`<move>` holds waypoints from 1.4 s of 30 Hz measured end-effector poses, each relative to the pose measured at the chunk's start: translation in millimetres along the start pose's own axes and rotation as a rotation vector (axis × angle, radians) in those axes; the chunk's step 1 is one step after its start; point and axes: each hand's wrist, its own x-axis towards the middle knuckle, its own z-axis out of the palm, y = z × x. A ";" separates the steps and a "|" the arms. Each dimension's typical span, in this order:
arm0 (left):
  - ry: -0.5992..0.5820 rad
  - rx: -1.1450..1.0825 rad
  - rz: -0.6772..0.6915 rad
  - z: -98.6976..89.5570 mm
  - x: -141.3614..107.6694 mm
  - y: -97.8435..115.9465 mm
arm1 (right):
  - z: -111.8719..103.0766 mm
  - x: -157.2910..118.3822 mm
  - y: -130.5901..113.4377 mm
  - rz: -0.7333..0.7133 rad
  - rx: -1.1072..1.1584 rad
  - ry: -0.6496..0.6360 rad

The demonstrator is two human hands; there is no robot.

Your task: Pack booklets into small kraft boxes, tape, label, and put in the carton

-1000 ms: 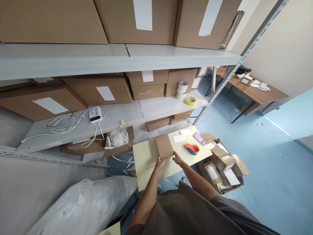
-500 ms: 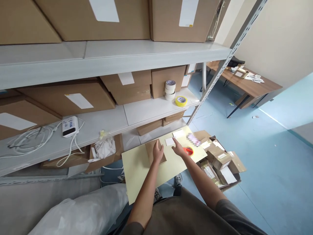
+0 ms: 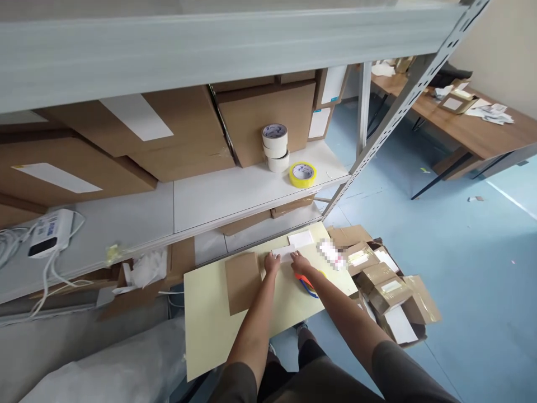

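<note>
On the pale yellow board [image 3: 205,330], a white card [image 3: 283,253] lies between my two hands. My left hand [image 3: 272,263] has its fingers closed at the card's left end, beside a brown cardboard piece [image 3: 243,282]. At the right end my right hand [image 3: 299,263] pinches the card's edge. Just behind is a second white card [image 3: 301,239]. An orange and blue tape dispenser [image 3: 308,284] sits under my right wrist, partly hidden by the forearm. To the right lies a blurred-out item [image 3: 331,253].
A grey shelf [image 3: 201,198] behind the board carries cartons, white tape rolls [image 3: 276,146], a yellow tape roll [image 3: 302,174] and a white power strip [image 3: 51,232]. An open carton of small boxes [image 3: 388,285] stands right. A wooden table [image 3: 474,126] is farther back.
My left hand has left the cardboard piece and moved right to the white card. My right hand, earlier open above the board, is now on the card. The view has shifted closer to the shelf.
</note>
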 end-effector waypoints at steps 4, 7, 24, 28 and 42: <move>0.076 -0.046 -0.144 14.2 4.7 -3.7 | 14.6 7.6 4.9 -0.059 -0.077 -0.036; 0.102 -0.065 -0.192 15.8 0.7 -6.2 | 17.3 4.1 10.0 -0.098 -0.048 -0.036; 0.090 -0.466 0.309 -40.5 -64.0 15.1 | -51.4 -29.7 22.8 -0.124 1.020 0.298; -0.030 -0.345 0.544 -72.5 -64.7 47.0 | -81.9 -54.6 23.6 -0.212 1.139 0.238; -0.398 -0.091 0.569 -100.4 -50.8 102.4 | -126.8 -99.9 72.0 -0.162 1.097 0.449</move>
